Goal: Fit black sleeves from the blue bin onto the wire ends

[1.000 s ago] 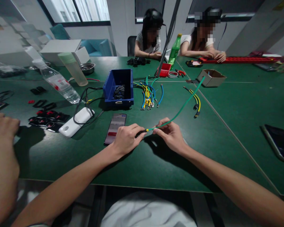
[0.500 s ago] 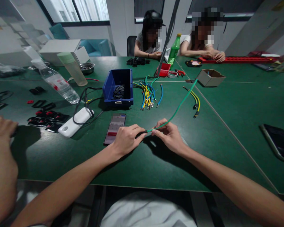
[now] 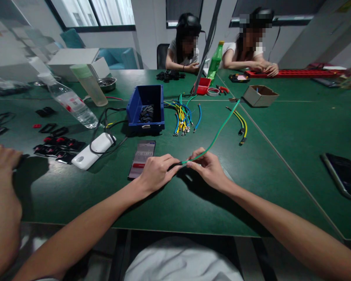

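Between my hands runs a green wire (image 3: 220,130), its free end rising away to the upper right. My left hand (image 3: 158,171) pinches a black sleeve (image 3: 177,164) at the wire's near end; most of that piece is hidden under the fingers. Close beside it, my right hand (image 3: 209,168) grips the green wire between thumb and fingers. A phone (image 3: 140,156) showing a timer lies partly behind my left hand. Beyond my hands lies a bunch of yellow, blue and green wires (image 3: 183,117) with metal ring ends. Two yellow-green wires (image 3: 243,123) with black ends lie farther right.
A blue bin (image 3: 146,125) with black pieces stands behind the phone. At left are a white power bank-like device (image 3: 90,154), a water bottle (image 3: 73,105) and another person's arm (image 3: 1,199). A small cardboard box (image 3: 259,99) and a dark phone (image 3: 343,175) are at right. Two people sit opposite.
The green wire's far end has swung slightly left and down, and the wire bows a little more. Both my hands keep their grip in nearly the same place.
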Tool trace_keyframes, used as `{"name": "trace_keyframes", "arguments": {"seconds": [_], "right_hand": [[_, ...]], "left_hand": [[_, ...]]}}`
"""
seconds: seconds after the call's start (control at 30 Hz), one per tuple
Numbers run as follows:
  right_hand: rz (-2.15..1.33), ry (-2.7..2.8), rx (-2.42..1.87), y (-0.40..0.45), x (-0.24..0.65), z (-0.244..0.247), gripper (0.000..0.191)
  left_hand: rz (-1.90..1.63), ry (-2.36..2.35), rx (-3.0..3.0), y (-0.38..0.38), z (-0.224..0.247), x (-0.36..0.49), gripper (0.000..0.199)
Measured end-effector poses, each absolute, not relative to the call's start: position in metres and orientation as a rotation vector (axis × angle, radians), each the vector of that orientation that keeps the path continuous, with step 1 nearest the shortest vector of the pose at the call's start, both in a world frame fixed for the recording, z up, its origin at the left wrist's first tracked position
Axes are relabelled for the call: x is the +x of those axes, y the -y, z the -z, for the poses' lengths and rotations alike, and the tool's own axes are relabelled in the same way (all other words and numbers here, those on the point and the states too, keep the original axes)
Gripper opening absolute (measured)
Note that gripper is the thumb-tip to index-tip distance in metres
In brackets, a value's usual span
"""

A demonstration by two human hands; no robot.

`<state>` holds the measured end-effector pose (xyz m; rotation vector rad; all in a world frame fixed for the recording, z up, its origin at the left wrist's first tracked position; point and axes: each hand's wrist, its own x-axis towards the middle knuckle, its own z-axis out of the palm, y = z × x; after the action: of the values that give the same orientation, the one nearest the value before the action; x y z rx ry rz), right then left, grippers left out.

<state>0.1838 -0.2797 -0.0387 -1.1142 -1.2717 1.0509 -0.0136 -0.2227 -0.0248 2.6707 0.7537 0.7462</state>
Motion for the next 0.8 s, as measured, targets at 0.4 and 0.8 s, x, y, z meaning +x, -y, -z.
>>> {"name": "trace_keyframes", "arguments": {"seconds": [0.4,0.8], "right_hand": [[-1.038,1.350,-1.202,0.2794,0.1866,0.0352,0.022],[-1.013,1.227,-1.197,0.2761,0.1889,0.0329,0.028]], "left_hand": [[-0.718,-0.738,2.651,0.2215,0.0242,-0.0136,0.022],[-0.782,-0.767,2.591,0.2217,0.0235,-0.0139,0.021]]}}
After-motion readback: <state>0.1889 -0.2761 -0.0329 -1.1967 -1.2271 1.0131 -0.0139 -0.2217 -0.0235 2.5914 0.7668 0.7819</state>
